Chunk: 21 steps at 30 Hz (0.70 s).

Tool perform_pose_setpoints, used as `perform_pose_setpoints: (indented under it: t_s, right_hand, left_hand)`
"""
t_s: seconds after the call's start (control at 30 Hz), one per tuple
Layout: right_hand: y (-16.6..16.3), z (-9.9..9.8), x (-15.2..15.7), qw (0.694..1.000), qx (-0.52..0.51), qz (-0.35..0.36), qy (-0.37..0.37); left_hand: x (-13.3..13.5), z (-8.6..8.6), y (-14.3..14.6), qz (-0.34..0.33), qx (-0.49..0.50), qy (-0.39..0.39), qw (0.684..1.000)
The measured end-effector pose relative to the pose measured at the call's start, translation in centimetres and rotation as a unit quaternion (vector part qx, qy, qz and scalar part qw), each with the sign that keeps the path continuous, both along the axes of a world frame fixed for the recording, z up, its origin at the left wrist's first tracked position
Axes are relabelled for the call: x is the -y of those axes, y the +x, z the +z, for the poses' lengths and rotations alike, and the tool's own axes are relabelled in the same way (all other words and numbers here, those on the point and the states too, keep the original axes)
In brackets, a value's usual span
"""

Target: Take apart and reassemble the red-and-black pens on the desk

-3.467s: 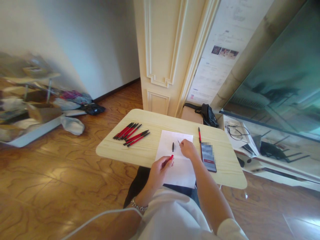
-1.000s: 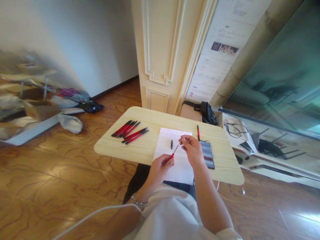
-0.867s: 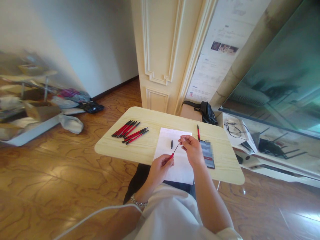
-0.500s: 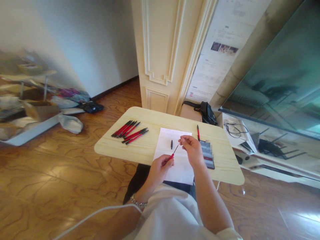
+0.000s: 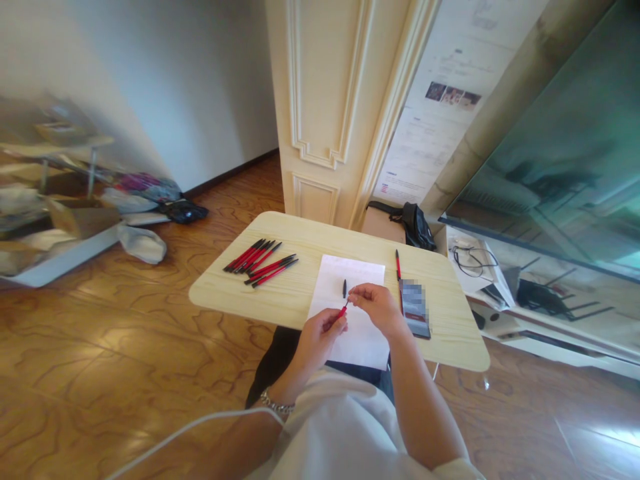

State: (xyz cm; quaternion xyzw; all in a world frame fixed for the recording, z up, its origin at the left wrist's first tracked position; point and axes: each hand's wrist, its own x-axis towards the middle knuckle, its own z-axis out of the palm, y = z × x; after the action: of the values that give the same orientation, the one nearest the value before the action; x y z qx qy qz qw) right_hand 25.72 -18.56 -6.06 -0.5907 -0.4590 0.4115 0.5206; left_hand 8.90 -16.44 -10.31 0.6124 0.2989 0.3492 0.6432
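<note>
Misalignment looks like the likeliest trouble; the left hand (image 5: 325, 331) is closed around a red pen barrel (image 5: 343, 312), only its upper end showing, while the right hand (image 5: 374, 307) pinches a thin rod (image 5: 347, 303), probably a refill, right at the barrel's mouth; whether the rod's end sits inside the bore is too small to tell; a sideways push at that angle could bend the rod or catch it on the rim, and a loose pinch could let it slip and drop onto the white paper (image 5: 360, 343) below; the black tip piece (image 5: 345, 288) lies loose on the paper just beyond the fingers of the right hand, so a stray knuckle or a tug on the sheet might set it rolling; the sheet's near end appears to overhang the table (image 5: 310, 230), which would make such a tug easier; the phone (image 5: 416, 310), near the right wrist, could be nudged by a wide swing; the row of red-and-black pens (image 5: 260, 260) lies well apart, at lower risk.
</note>
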Motion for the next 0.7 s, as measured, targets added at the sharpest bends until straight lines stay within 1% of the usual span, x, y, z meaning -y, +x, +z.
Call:
perform_pose_setpoints:
  t_s: [0.07,0.13,0.17,0.23,0.3,0.37,0.43,0.47,0.5,0.57,0.63,0.67,0.7]
  right_hand:
    - [0.6,-0.6,-0.6,0.999,0.030,0.014,-0.014]
    - [1.1,-1.3,-1.7,0.993,0.108,-0.022,-0.035]
    - [1.2,-1.7,-2.3,0.983,0.166,-0.052,-0.053]
    - [1.1,-2.3,-3.6,0.949,0.280,-0.097,-0.107]
    - [0.6,-2.6,-4.8,0.909,0.363,-0.116,-0.170]
    - [0.0,-2.7,-5.7,0.876,0.413,-0.123,-0.217]
    - [-0.3,-2.7,-6.4,0.860,0.432,-0.124,-0.243]
    - [-0.3,-2.8,-6.6,0.861,0.428,-0.123,-0.246]
    - [-0.2,-2.8,-6.7,0.869,0.416,-0.121,-0.241]
    - [0.3,-2.9,-6.6,0.903,0.357,-0.121,-0.207]
    - [0.8,-2.8,-6.1,0.952,0.242,-0.124,-0.143]
    - [1.0,-2.6,-5.7,0.972,0.167,-0.126,-0.107]
    - [1.2,-2.2,-5.2,0.986,0.087,-0.127,-0.071]
  left_hand:
    - [-0.1,-0.1,-0.1,0.002,0.011,-0.012,1.000]
    - [-0.2,-0.2,-0.2,0.010,0.020,-0.021,1.000]
    - [-0.3,-0.3,-0.2,0.013,0.024,-0.025,0.999]
    - [-0.4,-0.4,-0.2,0.021,0.032,-0.031,0.999]
    - [-0.5,-0.4,-0.2,0.024,0.033,-0.031,0.999]
    - [-0.6,-0.6,-0.3,0.025,0.029,-0.029,0.999]
    - [-0.7,-0.7,-0.3,0.027,0.025,-0.027,0.999]
    - [-0.7,-0.7,-0.4,0.028,0.024,-0.026,0.999]
    - [-0.7,-0.7,-0.4,0.029,0.025,-0.027,0.999]
    - [-0.8,-0.8,-0.5,0.028,0.025,-0.027,0.999]
    - [-0.8,-0.7,-0.6,0.026,0.027,-0.029,0.999]
    - [-0.8,-0.7,-0.5,0.024,0.027,-0.030,0.999]
    - [-0.8,-0.6,-0.5,0.022,0.027,-0.030,0.999]
